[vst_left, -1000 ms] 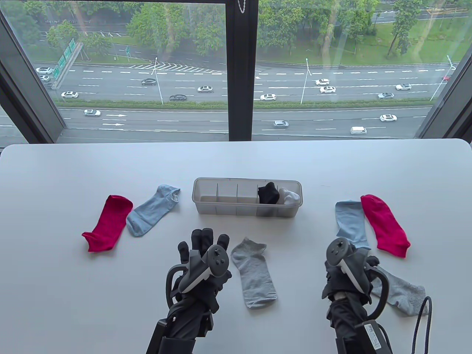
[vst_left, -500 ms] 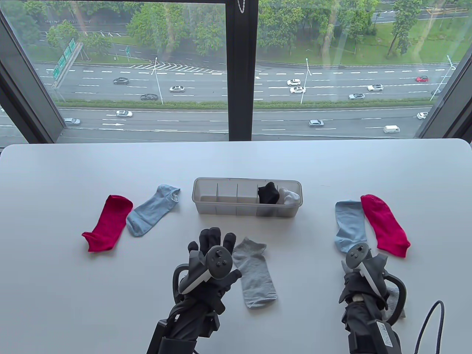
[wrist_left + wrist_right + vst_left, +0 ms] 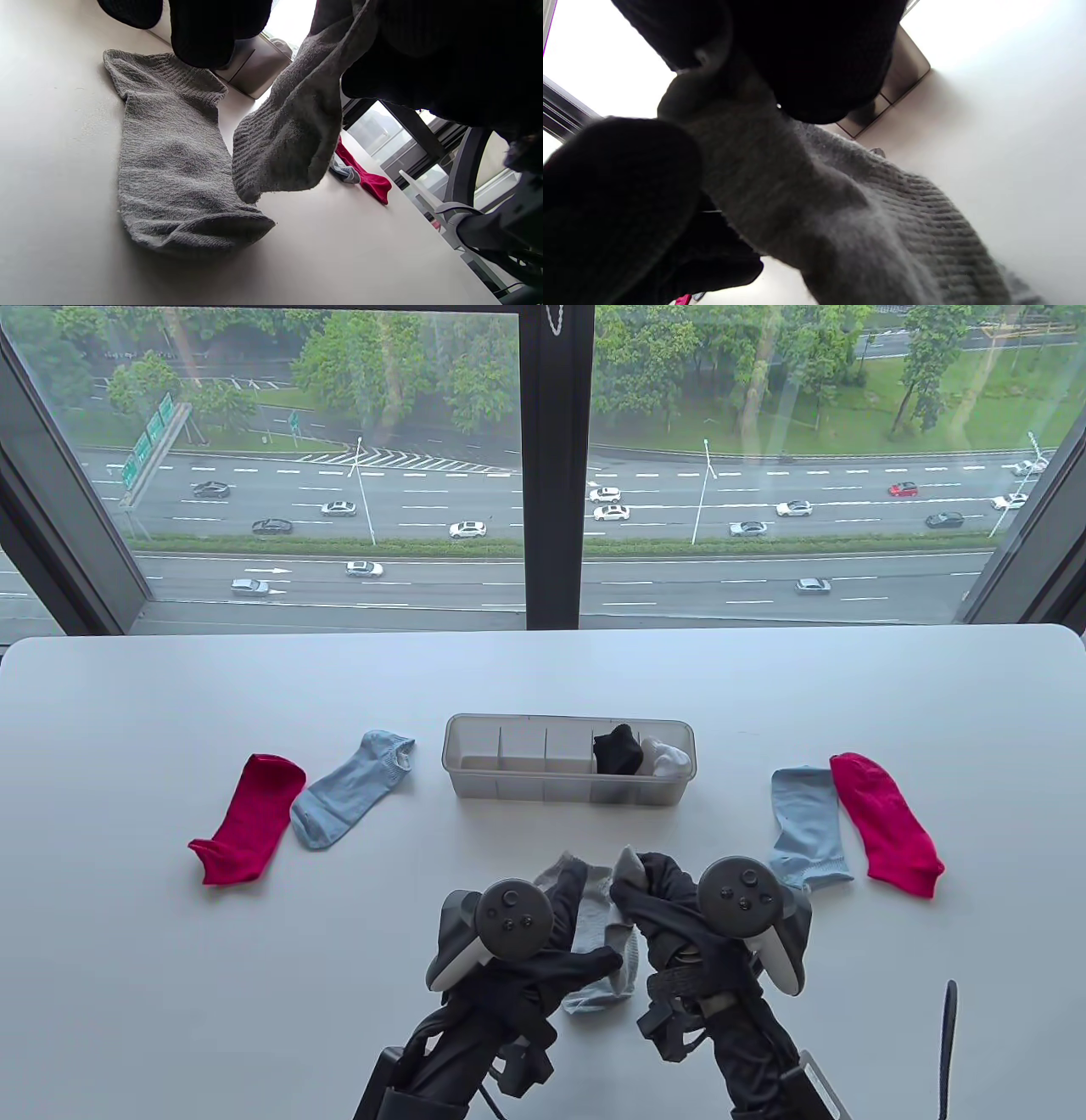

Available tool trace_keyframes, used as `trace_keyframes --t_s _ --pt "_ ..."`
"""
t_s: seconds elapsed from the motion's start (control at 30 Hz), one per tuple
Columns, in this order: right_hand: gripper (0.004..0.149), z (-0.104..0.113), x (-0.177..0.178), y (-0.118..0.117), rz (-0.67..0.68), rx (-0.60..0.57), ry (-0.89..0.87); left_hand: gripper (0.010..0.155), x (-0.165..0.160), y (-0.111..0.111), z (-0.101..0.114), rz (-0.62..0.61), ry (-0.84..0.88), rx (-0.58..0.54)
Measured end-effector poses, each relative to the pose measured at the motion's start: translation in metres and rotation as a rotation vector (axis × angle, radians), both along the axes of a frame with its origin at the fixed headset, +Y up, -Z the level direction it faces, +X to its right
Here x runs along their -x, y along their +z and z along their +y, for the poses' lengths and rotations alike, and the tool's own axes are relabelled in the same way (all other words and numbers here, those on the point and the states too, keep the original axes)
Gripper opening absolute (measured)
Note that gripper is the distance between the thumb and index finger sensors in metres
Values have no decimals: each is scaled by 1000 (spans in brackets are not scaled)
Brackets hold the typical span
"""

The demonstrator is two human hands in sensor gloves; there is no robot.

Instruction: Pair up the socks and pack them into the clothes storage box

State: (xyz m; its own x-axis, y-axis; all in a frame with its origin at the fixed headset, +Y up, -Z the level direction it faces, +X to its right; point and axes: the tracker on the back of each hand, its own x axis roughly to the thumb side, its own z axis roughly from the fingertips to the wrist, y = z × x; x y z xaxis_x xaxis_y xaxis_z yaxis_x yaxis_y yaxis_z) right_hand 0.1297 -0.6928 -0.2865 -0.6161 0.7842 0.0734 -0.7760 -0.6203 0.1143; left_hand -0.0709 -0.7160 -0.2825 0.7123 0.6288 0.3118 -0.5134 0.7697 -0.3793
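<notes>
In the table view, near the front edge of the tabletop (image 3: 170,984), the right hand (image 3: 679,916) grips a grey sock (image 3: 629,872) and holds it over its mate, a second grey sock (image 3: 594,925) lying flat, with the left hand (image 3: 517,942) beside it; whether the left fingers touch that sock I cannot tell. The storage box (image 3: 509,780) sits mid-table, black and white pairs in its right compartments. The left wrist view shows the held sock hanging just above the flat one. In the right wrist view, curled fingers (image 3: 818,63) clamp the sock. The step appears to be pairing the greys; next, the cuffs and toes need aligning before the pair is rolled.
</notes>
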Motion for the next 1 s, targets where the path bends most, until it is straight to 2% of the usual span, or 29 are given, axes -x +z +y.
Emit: trace_keyframes --t_s 0.03,0.1,0.13,0.27,0.33,0.4,0.43,0.5,0.53,0.57,0.6,0.63,0.7,0.8,0.87,0.93,1.0 --pt "47 1 6 1 47 -24 -39 85 -1 -1 0 8 35 -17" --pt "50 1 12 4 84 -3 -72 59 2 -2 2 91 106 -34" --pt "53 0 11 4 109 -11 -66 52 6 -4 2 122 149 -39" --pt "82 -8 3 -1 155 -4 -61 46 22 -10 -4 122 360 37" --pt "93 -21 0 -6 310 112 -80 46 26 -11 -8 106 527 130" --pt "94 -32 1 -8 400 234 -100 48 26 -11 -8 89 643 187" --pt "87 -36 2 -9 378 251 -101 50 25 -11 -8 84 688 213" --pt "52 -36 -2 -12 258 191 -80 51 27 -11 -7 113 694 209" --pt "42 -35 -6 -13 211 164 -87 51 29 -11 -6 151 673 173" --pt "42 -32 -12 -13 172 139 -116 50 34 -12 -5 233 620 105" --pt "42 -31 -16 -13 142 120 -129 49 37 -14 -5 260 584 70" --pt "42 -29 -21 -13 105 89 -143 49 40 -17 -7 255 519 99" --pt "44 -27 -25 -12 56 66 -142 48 43 -18 -12 279 495 157" --pt "45 -25 -28 -12 31 69 -191 44 47 -20 -22 325 627 283" --pt "45 -24 -34 -10 -38 46 -216 43 53 -21 -26 371 690 334" --pt "48 -22 -45 -9 -130 13 -242 42 61 -21 -26 439 692 304" --pt "49 -21 -58 -6 -235 -14 -278 46 67 -20 -23 490 614 207"
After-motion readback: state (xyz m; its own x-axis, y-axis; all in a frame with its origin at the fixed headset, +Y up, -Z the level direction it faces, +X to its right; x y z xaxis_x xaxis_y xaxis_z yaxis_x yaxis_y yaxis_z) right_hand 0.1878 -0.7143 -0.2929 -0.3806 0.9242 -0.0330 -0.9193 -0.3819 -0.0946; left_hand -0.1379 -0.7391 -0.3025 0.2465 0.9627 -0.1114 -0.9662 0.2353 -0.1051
